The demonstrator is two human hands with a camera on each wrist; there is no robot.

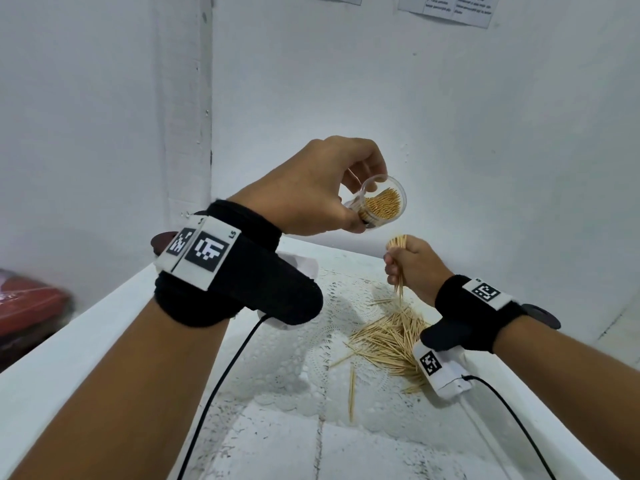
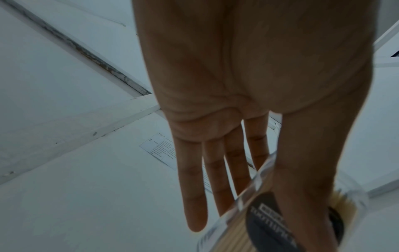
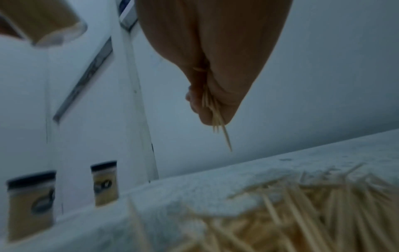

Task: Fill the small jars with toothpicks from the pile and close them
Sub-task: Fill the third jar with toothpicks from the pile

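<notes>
My left hand (image 1: 346, 202) holds a small clear jar (image 1: 381, 202) up in the air, tilted with its open mouth towards me. The jar is partly filled with toothpicks, and in the left wrist view the thumb lies across the jar's dark label (image 2: 265, 221). Just below and to the right, my right hand (image 1: 405, 265) grips a bundle of toothpicks (image 1: 398, 244) in its fist, with their ends sticking out above and below. The fisted right hand (image 3: 213, 109) hangs above the toothpick pile (image 1: 391, 341), which lies on a white lace cloth (image 1: 294, 368).
Two filled jars with black lids (image 3: 30, 204) (image 3: 105, 183) stand at the left of the white table (image 1: 86, 348). A loose toothpick (image 1: 351, 393) lies near the pile. A red object (image 1: 31, 306) sits off the table's left side. White walls close in behind.
</notes>
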